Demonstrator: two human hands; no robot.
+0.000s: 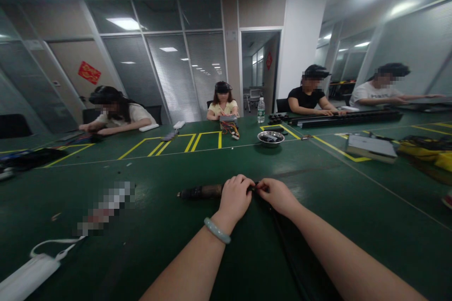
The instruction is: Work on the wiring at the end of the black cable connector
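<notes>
A dark, brownish cylindrical tool [208, 192] lies across the green table, its narrow tip pointing left. My left hand [237, 197] is wrapped over the tool's right end, with a pale green bangle on the wrist. Close against it, my right hand [277, 195] has thumb and fingertips pinched at a small dark piece beside the tool's end. That piece is too small and covered to name. A long black strip or cable [282, 240] runs from near my right hand toward the table's front edge, partly under my right forearm.
On the green table [158, 240] are a metal bowl [270, 138] of dark parts, a bottle [261, 110], a grey box [371, 148], and a white power bank [30, 277] with a strap at the front left. Several people sit across the table.
</notes>
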